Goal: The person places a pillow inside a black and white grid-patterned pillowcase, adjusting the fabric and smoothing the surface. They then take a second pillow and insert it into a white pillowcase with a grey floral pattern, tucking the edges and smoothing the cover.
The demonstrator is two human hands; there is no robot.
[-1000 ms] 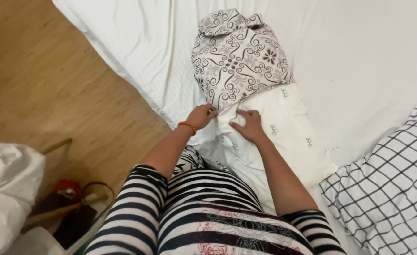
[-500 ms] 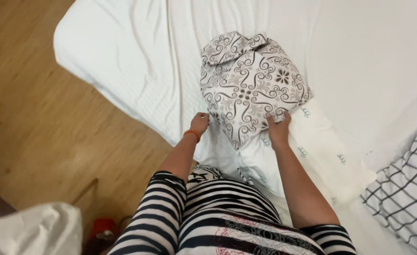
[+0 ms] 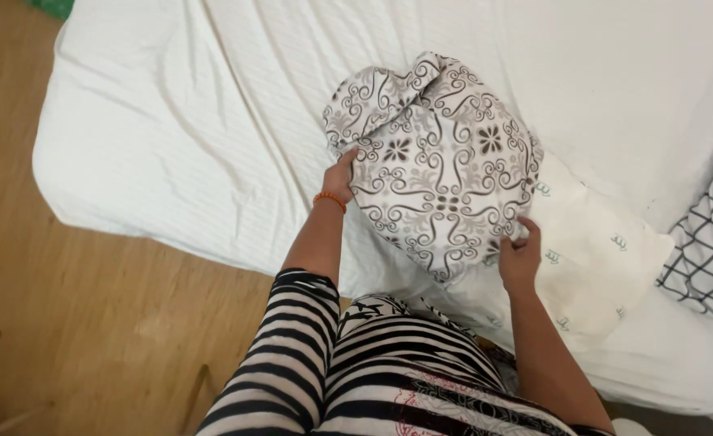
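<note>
Hands slid apart, left hand (image 3: 342, 173) and right hand (image 3: 519, 257) gripping patterned cover (image 3: 441, 173), fingertips hidden

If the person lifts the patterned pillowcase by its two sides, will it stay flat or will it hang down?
The patterned pillowcase would probably sag: it is bunched and creased where the left hand and right hand grip its edges. It looks light, since thin cloth folds over at the top. It should not slide far on the white bed sheet, which is ribbed fabric.

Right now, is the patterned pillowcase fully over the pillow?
No. The patterned pillowcase is bunched over one end; the pillow still shows bare.
</note>
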